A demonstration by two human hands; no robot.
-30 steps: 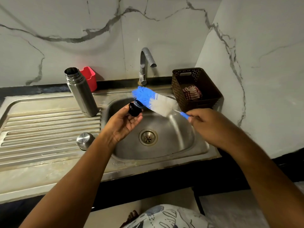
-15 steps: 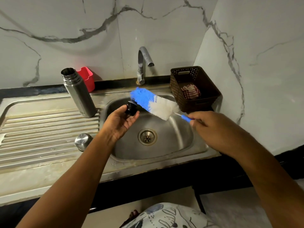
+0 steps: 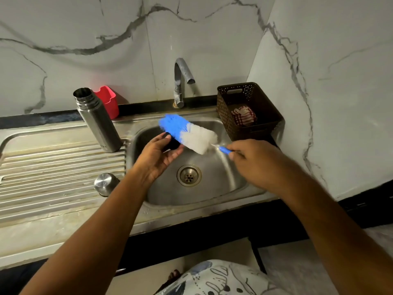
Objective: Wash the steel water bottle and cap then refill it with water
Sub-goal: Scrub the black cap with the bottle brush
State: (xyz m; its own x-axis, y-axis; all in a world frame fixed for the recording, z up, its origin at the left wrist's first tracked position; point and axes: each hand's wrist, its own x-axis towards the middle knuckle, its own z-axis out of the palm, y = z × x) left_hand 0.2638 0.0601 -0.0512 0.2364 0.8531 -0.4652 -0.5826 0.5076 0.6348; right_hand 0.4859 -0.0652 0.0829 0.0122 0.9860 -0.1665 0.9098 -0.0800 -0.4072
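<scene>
Over the sink basin (image 3: 214, 188), my left hand (image 3: 158, 155) holds a small black stopper cap (image 3: 173, 143), mostly hidden by my fingers and the brush. My right hand (image 3: 253, 158) grips the blue handle of a bottle brush (image 3: 188, 134), whose blue and white bristles lie against the cap. The open steel bottle (image 3: 97, 120) stands upright on the drainboard, left of the basin. A round steel outer cap (image 3: 105, 184) rests on the drainboard near my left forearm.
A steel tap (image 3: 180, 81) stands behind the basin with no water running. A red holder (image 3: 107, 102) sits behind the bottle. A brown perforated basket (image 3: 248, 109) with a checked cloth stands at the basin's right rim, against the marble wall.
The brush has slid slightly across the cap, and my left fingers have closed further round it, hiding more of the cap. Bottle and steel cap have not moved.
</scene>
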